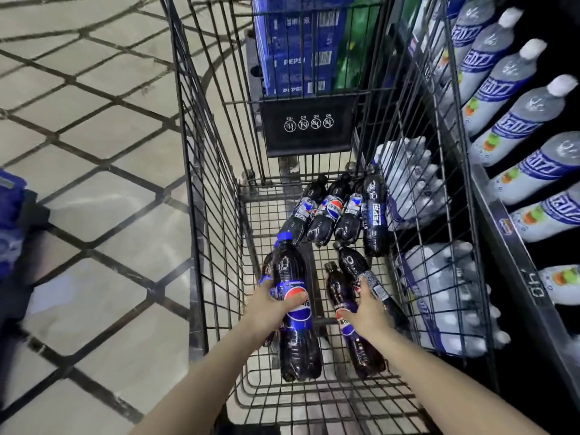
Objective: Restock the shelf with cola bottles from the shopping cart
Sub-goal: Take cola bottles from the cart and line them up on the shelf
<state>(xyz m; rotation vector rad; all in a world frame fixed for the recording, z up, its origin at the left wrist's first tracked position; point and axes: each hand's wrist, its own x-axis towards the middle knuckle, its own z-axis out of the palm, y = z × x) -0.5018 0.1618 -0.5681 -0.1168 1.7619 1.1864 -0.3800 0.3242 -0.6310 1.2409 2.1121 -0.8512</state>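
Both my arms reach down into a black wire shopping cart [216, 215]. My left hand [270, 306] grips a blue-capped cola bottle [295, 309] around its label; a second bottle shows behind it at the hand's left. My right hand [367, 309] lies over two black-capped cola bottles, its fingers curled on the nearer one [354, 324] and touching the other [361, 271]. Several more cola bottles [335, 211] lie in a row at the cart's far end. The shelf [514, 246] runs along the right.
The shelf holds a row of clear white-capped drink bottles [508, 102] and, lower down, wrapped packs of water [445, 296]. Blue cola cartons [298, 48] stand beyond the cart. Tiled floor [94, 152] lies on the left, with a blue pack [12, 227] at the left edge.
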